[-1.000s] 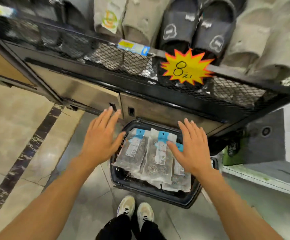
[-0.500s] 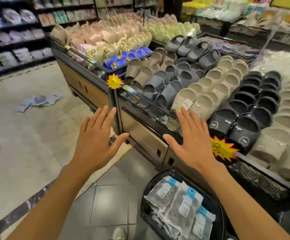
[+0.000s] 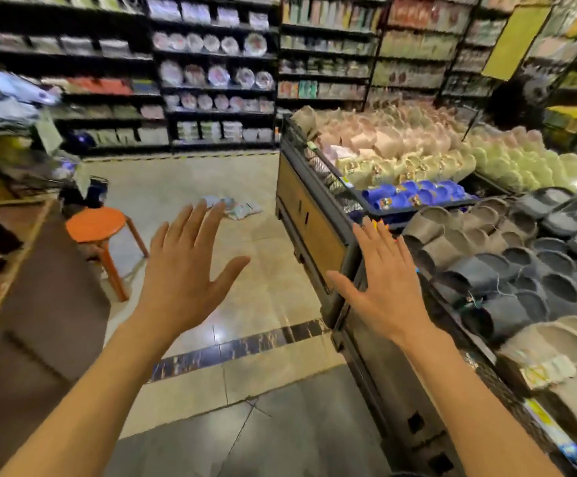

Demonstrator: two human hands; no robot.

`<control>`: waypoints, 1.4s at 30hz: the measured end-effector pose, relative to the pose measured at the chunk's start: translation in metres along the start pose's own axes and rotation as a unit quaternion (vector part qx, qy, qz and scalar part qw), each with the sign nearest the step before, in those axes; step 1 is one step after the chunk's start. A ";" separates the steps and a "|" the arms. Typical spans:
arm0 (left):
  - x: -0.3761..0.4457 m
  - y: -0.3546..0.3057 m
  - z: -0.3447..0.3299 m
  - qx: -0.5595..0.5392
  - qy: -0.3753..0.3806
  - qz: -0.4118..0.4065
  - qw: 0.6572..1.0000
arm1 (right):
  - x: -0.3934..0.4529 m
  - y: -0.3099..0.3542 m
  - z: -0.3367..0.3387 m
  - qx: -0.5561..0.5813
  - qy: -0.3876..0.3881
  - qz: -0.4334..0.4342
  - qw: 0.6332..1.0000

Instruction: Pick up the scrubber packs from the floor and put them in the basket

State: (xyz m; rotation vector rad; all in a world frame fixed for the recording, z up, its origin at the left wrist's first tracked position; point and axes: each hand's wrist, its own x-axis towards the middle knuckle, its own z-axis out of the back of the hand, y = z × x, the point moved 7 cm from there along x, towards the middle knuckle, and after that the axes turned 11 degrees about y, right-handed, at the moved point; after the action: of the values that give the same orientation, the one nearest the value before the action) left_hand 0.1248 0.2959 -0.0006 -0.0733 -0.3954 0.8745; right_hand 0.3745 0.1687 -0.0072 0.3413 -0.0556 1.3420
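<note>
Nearest, both hands are raised in front of the camera, palms facing away and down, with bare forearms reaching in from the lower corners. The left hand (image 3: 185, 270) has its fingers straight and spread wide, thumb angled out to the right; it holds nothing and touches nothing, hanging in the air above the tiled floor (image 3: 266, 390). The right hand (image 3: 381, 287) is likewise flat and fully splayed, empty, and it sits in front of the dark edge of the slipper display bin (image 3: 318, 235); whether it touches that edge cannot be told.

Beyond the hands, a dark marbled strip (image 3: 238, 346) crosses the floor tiles. To the right the display bin is heaped with grey slippers (image 3: 527, 270), beige ones, blue ones (image 3: 414, 197) and pale green and pink ones farther back. To the left stands an orange stool (image 3: 96, 225).

Farther on, the scrubber packs (image 3: 235, 205) lie in a small loose pile on the floor, just beyond the left hand's fingertips in the view yet well apart from both hands, near the far corner of the display bin. The picture is blurred there, so their number cannot be told.

At the back, dark shelves (image 3: 218, 74) hold plates and packaged goods
</note>
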 end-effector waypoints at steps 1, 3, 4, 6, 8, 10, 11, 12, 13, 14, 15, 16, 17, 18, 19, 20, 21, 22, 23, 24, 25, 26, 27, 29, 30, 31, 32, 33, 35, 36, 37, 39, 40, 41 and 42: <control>0.007 0.012 0.003 0.000 -0.004 0.011 1.000 | 0.015 0.006 -0.003 0.002 0.006 0.009 1.000; 0.021 0.035 0.006 -0.005 -0.005 0.027 1.000 | 0.044 0.015 -0.007 0.007 0.007 0.024 1.000; 0.029 0.045 0.006 -0.005 -0.005 0.033 0.999 | 0.057 0.018 -0.009 0.010 -0.001 0.030 0.999; 0.046 0.065 0.005 -0.001 -0.007 0.046 0.999 | 0.084 0.022 -0.013 0.021 -0.019 0.043 0.999; 0.066 0.082 0.002 0.001 -0.010 0.057 0.998 | 0.113 0.023 -0.020 0.029 -0.025 0.053 0.998; 0.088 0.096 -0.004 -0.002 -0.015 0.064 0.998 | 0.145 0.018 -0.029 0.032 -0.029 0.060 0.997; 0.101 0.102 -0.008 -0.004 -0.017 0.067 0.998 | 0.162 0.015 -0.033 0.030 -0.028 0.063 0.997; 0.114 0.107 -0.012 -0.004 -0.017 0.069 0.997 | 0.179 0.012 -0.038 0.026 -0.023 0.066 0.997; 0.129 0.112 -0.017 -0.004 -0.016 0.071 0.997 | 0.197 0.008 -0.044 0.025 -0.017 0.069 0.997; 0.145 0.117 -0.023 -0.003 -0.014 0.072 0.997 | 0.216 0.002 -0.049 0.026 -0.013 0.071 0.997; 0.162 0.121 -0.028 -0.001 -0.011 0.072 0.997 | 0.235 -0.003 -0.054 0.029 -0.010 0.074 0.997; 0.180 0.124 -0.033 0.003 -0.009 0.071 0.997 | 0.255 -0.009 -0.059 0.032 -0.007 0.077 0.997; 0.199 0.128 -0.038 0.008 -0.006 0.072 0.997 | 0.275 -0.015 -0.064 0.037 -0.004 0.079 0.996; 0.218 0.131 -0.043 0.013 -0.003 0.074 0.997 | 0.296 -0.021 -0.067 0.044 -0.005 0.081 0.996; 0.238 0.135 -0.048 0.017 -0.001 0.077 0.997 | 0.317 -0.027 -0.071 0.050 -0.007 0.083 0.995; 0.259 0.138 -0.052 0.021 -0.001 0.079 0.997 | 0.337 -0.033 -0.074 0.054 -0.006 0.087 0.995; 0.279 0.141 -0.055 0.025 -0.001 0.081 0.996 | 0.358 -0.038 -0.078 0.055 -0.002 0.092 0.994; 0.299 0.145 -0.059 0.027 -0.002 0.083 0.996 | 0.379 -0.043 -0.081 0.056 0.002 0.096 0.994; 0.317 0.149 -0.063 0.029 -0.003 0.086 0.996 | 0.400 -0.048 -0.084 0.056 0.005 0.100 0.993; 0.336 0.154 -0.067 0.030 -0.005 0.090 0.995 | 0.421 -0.052 -0.086 0.056 0.005 0.104 0.993; 0.353 0.159 -0.071 0.031 -0.006 0.093 0.995 | 0.441 -0.056 -0.088 0.057 0.004 0.107 0.993; 0.370 0.164 -0.075 0.031 -0.007 0.094 0.995 | 0.461 -0.059 -0.091 0.058 0.001 0.111 0.992; 0.385 0.169 -0.079 0.033 -0.007 0.096 0.995 | 0.480 -0.062 -0.094 0.058 0.003 0.115 0.992; 0.413 0.183 -0.088 0.033 -0.008 0.102 0.994 | 0.517 -0.064 -0.103 0.060 0.011 0.123 0.990; 0.428 0.191 -0.092 0.032 -0.008 0.107 0.994 | 0.536 -0.065 -0.108 0.063 0.014 0.127 0.990; 0.443 0.200 -0.096 0.034 -0.008 0.112 0.993 | 0.555 -0.066 -0.114 0.064 0.016 0.130 0.989; 0.459 0.210 -0.101 0.037 -0.007 0.115 0.993 | 0.574 -0.067 -0.121 0.062 0.019 0.133 0.989; 0.475 0.220 -0.107 0.040 -0.005 0.118 0.992 | 0.594 -0.067 -0.129 0.060 0.022 0.135 0.989; 0.507 0.241 -0.119 0.042 0.000 0.121 0.992 | 0.633 -0.068 -0.146 0.057 0.024 0.137 0.989; 0.525 0.252 -0.125 0.043 0.001 0.121 0.992 | 0.653 -0.068 -0.155 0.054 0.025 0.139 0.989; 0.543 0.262 -0.131 0.043 0.002 0.120 0.992 | 0.674 -0.068 -0.163 0.052 0.026 0.139 0.989; 0.580 0.284 -0.142 0.035 -0.003 0.117 0.993 | 0.716 -0.068 -0.178 0.050 0.031 0.137 0.989; 0.599 0.295 -0.147 0.031 -0.007 0.114 0.993 | 0.736 -0.069 -0.184 0.050 0.033 0.137 0.989; 0.617 0.306 -0.152 0.026 -0.009 0.112 0.993 | 0.757 -0.068 -0.189 0.049 0.037 0.136 0.989; 0.637 0.317 -0.156 0.022 -0.012 0.111 0.994 | 0.777 -0.068 -0.193 0.045 0.040 0.135 0.989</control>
State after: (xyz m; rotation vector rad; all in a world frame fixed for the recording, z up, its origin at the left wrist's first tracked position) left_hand 0.3151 0.9985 -0.0201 -0.0663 -0.3943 1.1032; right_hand 0.5910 0.9427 -0.0227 0.3658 0.0268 1.6293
